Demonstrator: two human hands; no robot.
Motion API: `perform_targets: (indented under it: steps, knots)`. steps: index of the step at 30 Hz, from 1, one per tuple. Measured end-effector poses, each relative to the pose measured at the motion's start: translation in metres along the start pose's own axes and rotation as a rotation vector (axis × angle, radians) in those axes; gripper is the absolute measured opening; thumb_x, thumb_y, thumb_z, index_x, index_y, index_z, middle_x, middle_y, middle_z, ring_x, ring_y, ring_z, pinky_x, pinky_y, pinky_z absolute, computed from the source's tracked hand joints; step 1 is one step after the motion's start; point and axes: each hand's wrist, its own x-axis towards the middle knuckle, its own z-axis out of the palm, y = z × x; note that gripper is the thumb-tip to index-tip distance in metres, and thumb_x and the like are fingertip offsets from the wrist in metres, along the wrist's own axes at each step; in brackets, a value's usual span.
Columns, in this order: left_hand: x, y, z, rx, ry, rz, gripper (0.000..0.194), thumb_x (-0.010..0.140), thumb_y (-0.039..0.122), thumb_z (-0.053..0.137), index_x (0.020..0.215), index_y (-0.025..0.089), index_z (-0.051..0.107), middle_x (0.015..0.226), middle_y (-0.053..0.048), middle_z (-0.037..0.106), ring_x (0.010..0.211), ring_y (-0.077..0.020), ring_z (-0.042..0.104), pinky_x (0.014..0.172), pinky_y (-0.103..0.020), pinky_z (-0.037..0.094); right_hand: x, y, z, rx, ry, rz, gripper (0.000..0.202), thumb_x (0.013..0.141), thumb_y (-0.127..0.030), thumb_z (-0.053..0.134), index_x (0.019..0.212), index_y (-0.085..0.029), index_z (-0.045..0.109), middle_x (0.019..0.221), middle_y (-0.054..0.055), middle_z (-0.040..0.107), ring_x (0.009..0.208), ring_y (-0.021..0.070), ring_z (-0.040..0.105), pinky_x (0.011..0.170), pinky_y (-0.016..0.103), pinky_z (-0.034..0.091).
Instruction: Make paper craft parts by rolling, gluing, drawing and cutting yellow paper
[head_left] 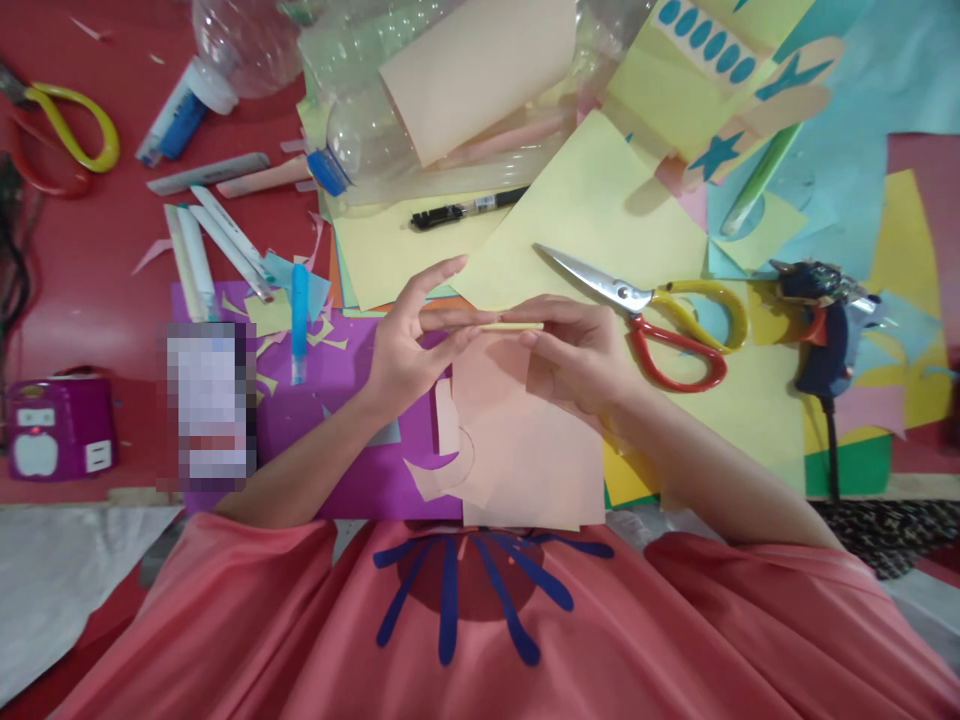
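Between my two hands is a thin, folded or rolled strip of yellow paper (511, 326), seen edge-on. My left hand (416, 335) pinches its left end between thumb and fingers, with the index finger raised. At the other end, the thumb and fingers of my right hand (574, 335) close on it. Below the hands lies a peach paper sheet (532, 430), with a curved peach scrap (435, 475) beside it. Scissors (637, 305) with yellow and red handles rest open just right of my right hand, on yellow paper.
Clear plastic bottles (375, 150) and a black pen (465, 208) lie beyond my hands. Several markers (225, 235), a blue marker (299, 320) and a blurred phone-like object (210, 405) are on the left. A dark blue glue gun (829, 340) with a cable sits right.
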Motion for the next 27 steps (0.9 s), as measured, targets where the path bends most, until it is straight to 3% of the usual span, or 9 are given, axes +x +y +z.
perform_targets:
  steps: [3, 6, 12, 14, 16, 18, 24, 27]
  knots:
    - [0.002, 0.000, 0.000, -0.049, -0.004, 0.054, 0.051, 0.080, 0.035, 0.075, 0.126, 0.033, 0.053, 0.099, 0.001, 0.074, 0.083, -0.0147, 0.074, 0.081, -0.031, 0.061, 0.003, 0.000, -0.003, 0.019, 0.030, -0.045, 0.020, 0.081, -0.047, 0.071, 0.086, -0.028, 0.076, 0.091, 0.001, 0.073, 0.090, 0.0170, 0.067, 0.083, 0.037, 0.055]
    - [0.004, -0.001, -0.002, -0.042, 0.031, 0.046, 0.051, 0.081, 0.032, 0.074, 0.126, 0.031, 0.052, 0.097, 0.000, 0.075, 0.088, -0.0163, 0.075, 0.083, -0.030, 0.060, 0.006, 0.002, -0.008, 0.020, 0.199, -0.061, 0.029, 0.080, -0.055, 0.069, 0.074, -0.026, 0.068, 0.078, -0.001, 0.067, 0.077, 0.0149, 0.065, 0.075, 0.035, 0.055]
    - [0.002, 0.001, -0.002, 0.012, 0.048, -0.008, 0.057, 0.077, 0.036, 0.077, 0.127, 0.028, 0.052, 0.114, -0.006, 0.071, 0.092, -0.0206, 0.075, 0.071, -0.026, 0.060, 0.008, 0.003, -0.013, -0.041, 0.377, -0.080, 0.057, 0.090, -0.061, 0.050, 0.048, -0.025, 0.040, 0.050, -0.001, 0.047, 0.049, 0.0125, 0.050, 0.053, 0.034, 0.047]
    - [0.000, 0.001, -0.001, 0.020, 0.028, -0.012, 0.057, 0.077, 0.037, 0.076, 0.128, 0.030, 0.052, 0.114, -0.005, 0.072, 0.091, -0.0199, 0.075, 0.072, -0.026, 0.060, 0.005, 0.001, -0.010, -0.062, 0.332, -0.085, 0.052, 0.091, -0.062, 0.048, 0.054, -0.025, 0.052, 0.060, 0.001, 0.057, 0.057, 0.0140, 0.056, 0.059, 0.035, 0.050]
    - [-0.001, 0.000, 0.000, 0.026, 0.000, 0.005, 0.056, 0.079, 0.037, 0.075, 0.128, 0.031, 0.051, 0.110, -0.004, 0.073, 0.091, -0.0184, 0.075, 0.076, -0.027, 0.060, 0.002, 0.000, -0.006, -0.083, 0.219, -0.090, 0.031, 0.086, -0.056, 0.061, 0.081, -0.026, 0.066, 0.077, 0.001, 0.065, 0.070, 0.0156, 0.062, 0.067, 0.036, 0.053]
    - [-0.002, -0.001, 0.001, 0.022, -0.035, 0.049, 0.054, 0.081, 0.037, 0.073, 0.129, 0.031, 0.050, 0.104, -0.002, 0.074, 0.092, -0.0171, 0.075, 0.083, -0.028, 0.059, 0.000, -0.001, -0.003, -0.105, 0.129, -0.091, 0.026, 0.080, -0.047, 0.071, 0.099, -0.029, 0.065, 0.083, 0.001, 0.066, 0.076, 0.0159, 0.064, 0.069, 0.034, 0.054]
    - [0.003, -0.004, -0.002, 0.054, -0.009, 0.071, 0.057, 0.081, 0.040, 0.074, 0.131, 0.028, 0.049, 0.111, -0.005, 0.073, 0.090, -0.0174, 0.075, 0.085, -0.029, 0.060, 0.001, 0.005, -0.003, -0.111, 0.163, -0.132, 0.016, 0.084, -0.034, 0.069, 0.098, -0.030, 0.063, 0.081, -0.002, 0.063, 0.076, 0.0143, 0.063, 0.069, 0.032, 0.054]
    - [0.006, -0.009, -0.005, 0.078, 0.025, 0.120, 0.059, 0.082, 0.041, 0.073, 0.133, 0.028, 0.046, 0.104, -0.004, 0.074, 0.089, -0.0171, 0.075, 0.085, -0.031, 0.061, 0.005, 0.011, -0.007, -0.094, 0.194, -0.201, 0.018, 0.084, -0.034, 0.068, 0.100, -0.028, 0.060, 0.079, -0.003, 0.059, 0.073, 0.0129, 0.062, 0.066, 0.032, 0.054]
